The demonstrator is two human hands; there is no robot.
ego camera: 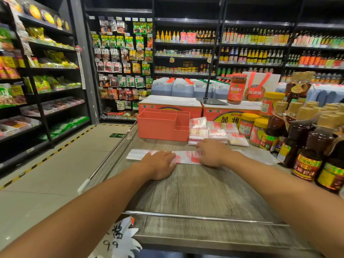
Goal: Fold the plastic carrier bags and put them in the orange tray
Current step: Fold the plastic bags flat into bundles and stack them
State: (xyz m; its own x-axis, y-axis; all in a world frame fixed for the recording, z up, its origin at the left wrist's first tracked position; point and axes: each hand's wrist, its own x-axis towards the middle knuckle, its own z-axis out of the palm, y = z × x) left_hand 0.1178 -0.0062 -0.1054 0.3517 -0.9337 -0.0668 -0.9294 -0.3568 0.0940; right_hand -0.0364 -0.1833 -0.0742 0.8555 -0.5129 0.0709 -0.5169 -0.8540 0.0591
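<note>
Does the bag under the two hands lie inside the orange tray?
No, the bag lies flat on the wooden counter in front of the orange tray.

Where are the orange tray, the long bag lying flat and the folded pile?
Orange tray (160, 130), head view: front wall.
Long bag (137, 154), head view: bare left end.
Folded pile (217, 135), head view: a top bag.

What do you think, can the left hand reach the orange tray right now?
Probably yes. The left hand presses flat on the folded bag, and the orange tray stands just beyond it, with only bare wooden tabletop between them.
</note>
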